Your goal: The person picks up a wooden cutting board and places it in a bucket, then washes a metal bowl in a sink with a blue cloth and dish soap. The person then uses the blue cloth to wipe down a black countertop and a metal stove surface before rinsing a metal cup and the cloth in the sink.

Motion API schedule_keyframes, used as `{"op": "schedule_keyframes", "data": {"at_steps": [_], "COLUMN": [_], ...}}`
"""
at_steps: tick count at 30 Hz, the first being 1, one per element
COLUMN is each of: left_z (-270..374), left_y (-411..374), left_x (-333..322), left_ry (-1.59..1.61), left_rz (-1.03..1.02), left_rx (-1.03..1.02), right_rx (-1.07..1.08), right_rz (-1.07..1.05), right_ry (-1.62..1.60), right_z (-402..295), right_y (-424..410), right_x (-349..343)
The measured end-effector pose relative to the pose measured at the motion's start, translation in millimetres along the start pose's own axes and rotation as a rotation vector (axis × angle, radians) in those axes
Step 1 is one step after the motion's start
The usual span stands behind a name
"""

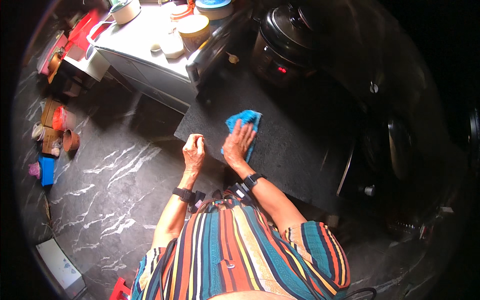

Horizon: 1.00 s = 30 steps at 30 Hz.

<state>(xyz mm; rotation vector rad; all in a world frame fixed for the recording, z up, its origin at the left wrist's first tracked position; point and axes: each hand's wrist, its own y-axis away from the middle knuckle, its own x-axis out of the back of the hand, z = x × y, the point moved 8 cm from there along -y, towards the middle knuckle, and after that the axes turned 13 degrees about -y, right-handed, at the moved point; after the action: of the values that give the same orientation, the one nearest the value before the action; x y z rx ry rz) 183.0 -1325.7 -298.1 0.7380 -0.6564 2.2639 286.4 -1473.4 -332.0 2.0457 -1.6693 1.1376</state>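
Observation:
My right hand (239, 144) lies flat on a blue cloth (245, 117) and presses it against a dark stone countertop (281, 150). Its fingers point away from me, and part of the cloth sticks out beyond and beside them. My left hand (194, 148) is curled at the counter's front left corner, with its fingers closed; nothing shows in it. A garlic bulb (233, 58) lies farther back on the countertop, near a dark electric cooker (287, 41) with a glass lid and a lit red display.
At the back left, a white-topped cabinet (150, 48) holds lidded containers (193, 30). A stove (367, 168) lies in shadow at the right. Buckets, boxes and a brown pot (71, 140) stand on the marbled floor at the left.

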Motion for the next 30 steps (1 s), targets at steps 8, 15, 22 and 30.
{"op": "schedule_keyframes", "data": {"at_steps": [8, 15, 22, 30], "left_z": [-13.9, -2.2, 71.5, 107.4], "left_y": [-43.5, -70.7, -137.5, -242.6], "left_x": [16.6, -3.7, -77.7, -176.3], "left_ry": [-0.18, -0.263, -0.303, -0.729], "left_rz": [0.195, 0.177, -0.089, 0.027], "left_rx": [-0.058, -0.138, -0.478, -0.759], "right_rx": [-0.256, 0.124, 0.176, 0.057], "right_rz": [-0.098, 0.1, -0.228, -0.355], "right_ry": [-1.102, 0.106, 0.198, 0.15], "right_z": [59.4, 125.8, 93.3, 37.2], "right_y": [-108.4, -114.3, -93.8, -21.6], "right_x": [33.9, 162.4, 78.4, 57.2]}}
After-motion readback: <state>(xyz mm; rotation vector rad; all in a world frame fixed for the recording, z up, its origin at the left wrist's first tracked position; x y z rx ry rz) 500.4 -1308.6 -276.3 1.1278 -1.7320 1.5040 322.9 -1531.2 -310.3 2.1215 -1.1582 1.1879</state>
